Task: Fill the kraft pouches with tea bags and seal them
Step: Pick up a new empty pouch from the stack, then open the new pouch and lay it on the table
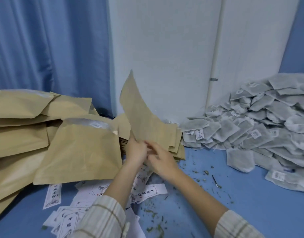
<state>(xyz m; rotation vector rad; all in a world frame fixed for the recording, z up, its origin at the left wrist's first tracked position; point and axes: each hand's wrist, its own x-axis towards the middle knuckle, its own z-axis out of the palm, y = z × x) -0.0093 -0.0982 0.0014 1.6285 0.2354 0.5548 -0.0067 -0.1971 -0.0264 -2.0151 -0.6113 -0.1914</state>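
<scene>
1. An empty kraft pouch (139, 110) is held up at centre, its long axis rising from the hands toward the far wall and leaning slightly left. Its lower end is pinched between both hands.
2. The left hand (136, 152) is curled on the pouch's near edge. The right hand (162, 160) is closed against the same edge just beside it, fingers bent. Whether the mouth is being parted cannot be told; the fingertips are blurred.
3. The pile of tea bags (261, 133) lies to the right and farther off, well apart from the hands. The right hand is judged the nearer for reaching it.
4. A stack of flat pouches (173, 134) stands directly behind the hands, between them and the wall.
5. Filled pouches (79, 150) are heaped to the left, one mouth gaping.
6. Printed labels (96, 189) and loose tea crumbs (156, 217) are scattered on the blue surface (251, 194) near the forearms. Nothing is seen blocking the reach rightward.
</scene>
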